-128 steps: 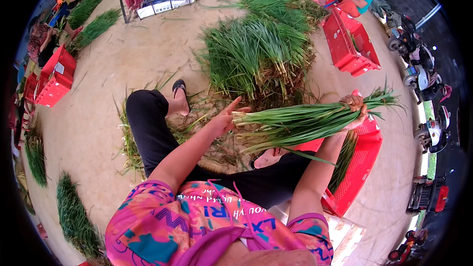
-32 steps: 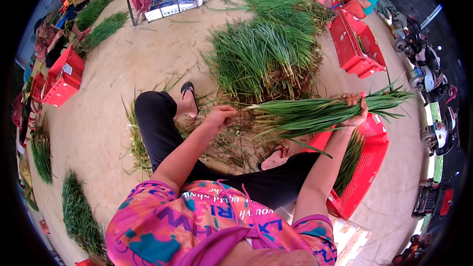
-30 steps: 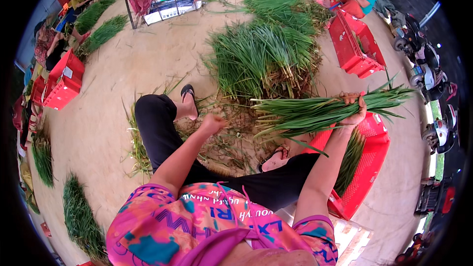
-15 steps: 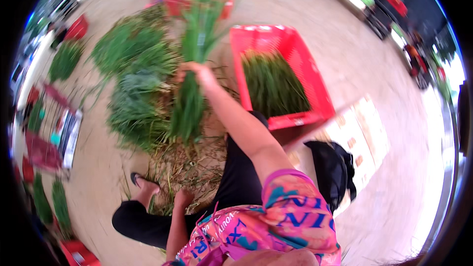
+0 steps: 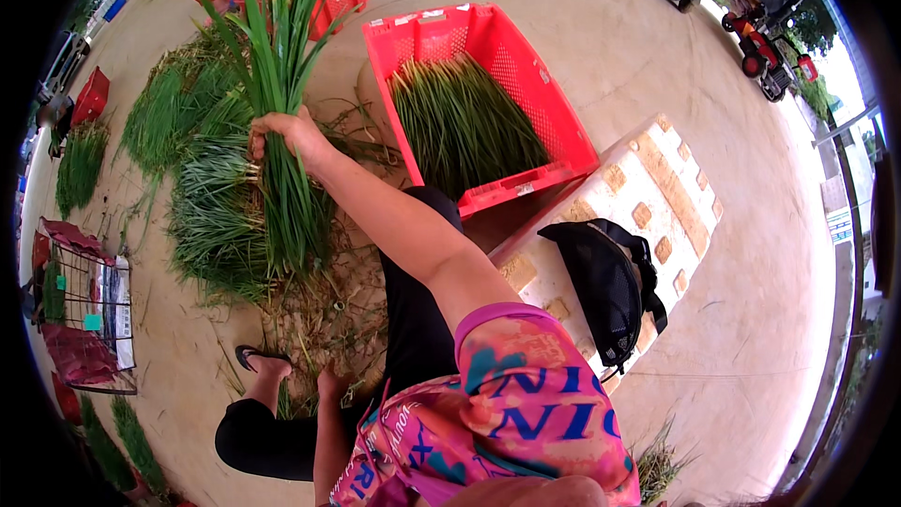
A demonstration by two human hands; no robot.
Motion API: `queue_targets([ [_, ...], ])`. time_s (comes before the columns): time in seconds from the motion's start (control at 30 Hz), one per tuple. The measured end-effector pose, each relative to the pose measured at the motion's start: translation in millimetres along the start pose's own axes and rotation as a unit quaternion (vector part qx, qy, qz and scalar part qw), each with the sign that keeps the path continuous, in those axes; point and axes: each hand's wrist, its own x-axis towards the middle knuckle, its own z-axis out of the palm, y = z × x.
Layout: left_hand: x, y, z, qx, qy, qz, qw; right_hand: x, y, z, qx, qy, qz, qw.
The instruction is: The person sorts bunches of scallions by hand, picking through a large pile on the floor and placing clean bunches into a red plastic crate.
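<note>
Head view shows a holding step: right hand (image 5: 284,134) clamped round the bunch (image 5: 287,190) left of the crate (image 5: 526,75), left hand (image 5: 330,383) of unclear grip; crating it would call for swinging right.

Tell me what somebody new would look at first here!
Probably the bright red crate at the upper middle, with dark green leaves lined up inside. Left of it, the right hand grips a long green bunch. Right of centre, a black bag lies on a white slab with brown patches.
</note>
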Motion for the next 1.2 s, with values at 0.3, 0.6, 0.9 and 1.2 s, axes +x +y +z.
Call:
queue_targets([
  [0.3, -12.0, 38.4, -18.5, -0.002, -0.035, -0.034, 0.999, 5.7, 10.1, -11.5, -0.022, 0.001, 0.034, 0.999],
  [0.6, -10.6, 31.4, -13.6, -0.072, 0.002, -0.063, 0.995, -0.5, 15.0, -8.8, 0.006, -0.005, 0.188, 0.982],
  [0.9, 3.3, 25.8, 6.7, -0.083, -0.018, -0.055, 0.995, -1.7, 22.4, -8.9, 0.027, -0.002, 0.174, 0.984],
  [1.2, 16.3, 24.8, 18.3, -0.04, -0.024, 0.011, 0.999, 0.5, 31.0, -14.4, 0.01, -0.005, 0.153, 0.988],
])
